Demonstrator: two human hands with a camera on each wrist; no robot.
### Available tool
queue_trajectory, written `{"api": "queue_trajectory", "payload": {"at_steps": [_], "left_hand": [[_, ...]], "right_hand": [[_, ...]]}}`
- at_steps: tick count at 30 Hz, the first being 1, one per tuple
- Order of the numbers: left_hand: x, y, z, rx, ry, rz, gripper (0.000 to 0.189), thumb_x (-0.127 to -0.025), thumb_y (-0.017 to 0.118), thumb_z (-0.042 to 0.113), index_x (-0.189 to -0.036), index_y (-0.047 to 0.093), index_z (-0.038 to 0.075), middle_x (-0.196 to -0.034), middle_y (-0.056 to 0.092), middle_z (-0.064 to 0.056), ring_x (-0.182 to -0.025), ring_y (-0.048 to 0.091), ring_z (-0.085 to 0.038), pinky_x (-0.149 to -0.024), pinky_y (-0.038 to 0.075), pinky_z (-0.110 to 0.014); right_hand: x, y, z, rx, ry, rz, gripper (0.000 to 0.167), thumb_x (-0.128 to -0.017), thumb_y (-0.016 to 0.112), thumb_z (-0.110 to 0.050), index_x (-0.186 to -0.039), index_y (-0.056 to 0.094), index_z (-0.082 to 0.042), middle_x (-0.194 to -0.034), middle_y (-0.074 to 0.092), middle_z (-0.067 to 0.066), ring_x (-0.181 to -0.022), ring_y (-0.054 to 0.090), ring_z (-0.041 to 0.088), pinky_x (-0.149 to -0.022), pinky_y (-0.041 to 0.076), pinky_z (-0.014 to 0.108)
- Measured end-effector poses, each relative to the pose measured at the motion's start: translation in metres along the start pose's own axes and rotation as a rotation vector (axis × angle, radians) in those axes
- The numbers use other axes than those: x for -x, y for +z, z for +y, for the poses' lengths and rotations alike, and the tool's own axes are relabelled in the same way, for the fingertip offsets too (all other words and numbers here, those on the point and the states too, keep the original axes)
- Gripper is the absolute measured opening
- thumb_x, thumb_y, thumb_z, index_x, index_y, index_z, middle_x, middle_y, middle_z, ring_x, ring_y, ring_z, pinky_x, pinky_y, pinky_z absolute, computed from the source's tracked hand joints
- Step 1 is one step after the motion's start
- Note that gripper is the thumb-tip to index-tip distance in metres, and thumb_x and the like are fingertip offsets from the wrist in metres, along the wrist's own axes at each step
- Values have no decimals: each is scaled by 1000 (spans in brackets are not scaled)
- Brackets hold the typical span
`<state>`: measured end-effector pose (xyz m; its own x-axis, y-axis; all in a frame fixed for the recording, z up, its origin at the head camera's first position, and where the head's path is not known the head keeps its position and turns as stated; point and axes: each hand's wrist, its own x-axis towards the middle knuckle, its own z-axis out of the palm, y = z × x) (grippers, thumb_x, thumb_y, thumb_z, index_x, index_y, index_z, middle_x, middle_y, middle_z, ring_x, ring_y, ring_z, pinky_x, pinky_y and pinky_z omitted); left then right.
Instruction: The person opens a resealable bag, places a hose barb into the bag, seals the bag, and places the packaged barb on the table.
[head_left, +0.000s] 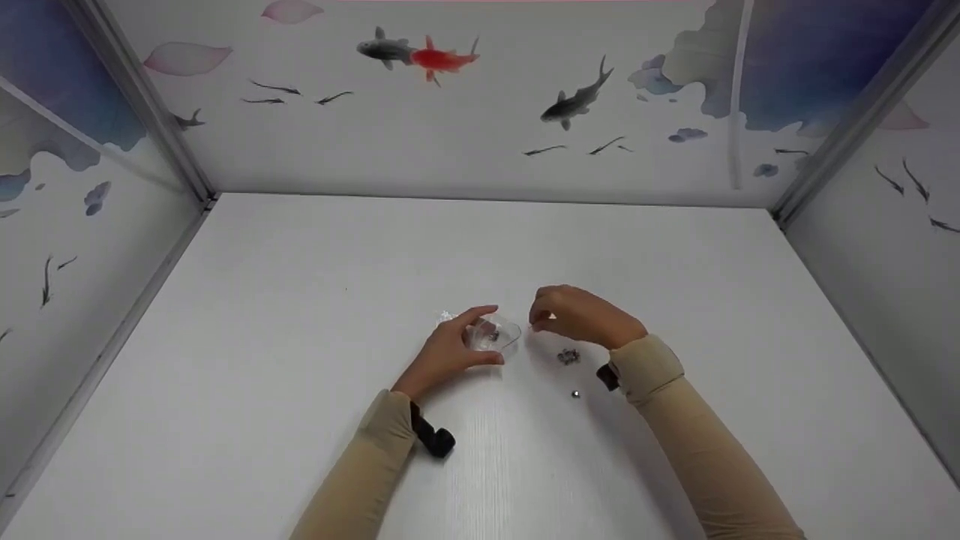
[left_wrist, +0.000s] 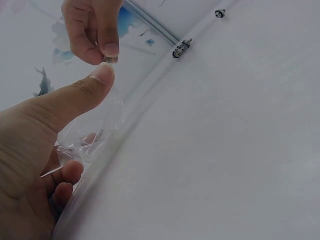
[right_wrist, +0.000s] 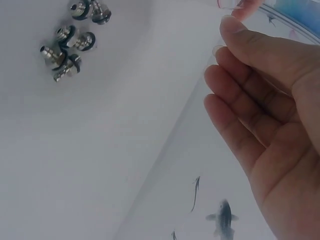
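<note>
My left hand (head_left: 450, 345) curves its thumb and fingers around a clear plastic container (head_left: 508, 332), which has small metal pieces visible in it. Its crinkled, see-through wall (left_wrist: 82, 145) shows between thumb and fingers in the left wrist view. Just to the right, my right hand (head_left: 585, 313) is raised beside the container's opening. A small metal fitting (left_wrist: 108, 59) is pinched at its fingertips in the left wrist view. A cluster of metal fittings with dark rings (head_left: 568, 356) lies below the right hand, and a single fitting (head_left: 575, 394) lies nearer the front.
Some crinkled clear plastic (head_left: 444, 318) shows behind the left hand. The white table (head_left: 300, 247) is bordered by printed panels (head_left: 480, 135) at the back and both sides. Black straps with cameras (head_left: 435, 439) sit on the wrists.
</note>
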<state>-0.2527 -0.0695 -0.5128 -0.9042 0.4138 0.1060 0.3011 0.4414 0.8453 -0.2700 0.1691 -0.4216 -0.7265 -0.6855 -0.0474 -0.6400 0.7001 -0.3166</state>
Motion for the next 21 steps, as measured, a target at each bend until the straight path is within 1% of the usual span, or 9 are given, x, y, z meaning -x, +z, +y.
{"api": "queue_trajectory", "payload": {"at_steps": [3, 9, 12, 16, 21], "left_hand": [[0, 0, 0, -4, 5, -3, 78, -73, 83, 38, -142, 48, 23, -120, 61, -2, -86, 45, -15, -80, 39, -33], [0, -1, 1, 1, -14, -6, 79, -72, 83, 39, -142, 48, 26, -118, 60, 0, -80, 43, -15, -73, 39, -32], [0, -1, 1, 7, -20, -8, 79, -72, 83, 39, -142, 48, 27, -119, 60, -1, -82, 44, -16, -75, 39, -33], [0, -2, 2, 13, -21, -12, 78, -73, 83, 38, -142, 48, 26, -122, 59, -2, -89, 46, -17, -82, 39, -35], [0, -1, 1, 7, -17, -12, 78, -73, 83, 38, -142, 48, 25, -122, 59, -2, -90, 46, -17, -82, 39, -35]], "right_hand": [[-3, 3, -2, 4, -14, 18, 15, -86, 71, -7, -100, 75, -7, -96, 69, 3, -90, 64, 16, -83, 53, 31], [-10, 4, -6, 23, -67, 48, 15, -85, 71, -7, -100, 74, -6, -96, 68, 4, -90, 64, 17, -83, 53, 31], [-12, 5, -8, 21, -85, 56, 14, -86, 71, -8, -100, 74, -5, -95, 68, 4, -89, 64, 17, -82, 53, 30], [-16, 7, -10, -2, -97, 55, 14, -87, 70, -8, -100, 74, -5, -96, 68, 5, -89, 63, 16, -81, 53, 30], [-19, 10, -13, -8, -113, 61, 14, -87, 70, -9, -100, 74, -6, -96, 68, 4, -90, 64, 16, -81, 53, 30]]}}
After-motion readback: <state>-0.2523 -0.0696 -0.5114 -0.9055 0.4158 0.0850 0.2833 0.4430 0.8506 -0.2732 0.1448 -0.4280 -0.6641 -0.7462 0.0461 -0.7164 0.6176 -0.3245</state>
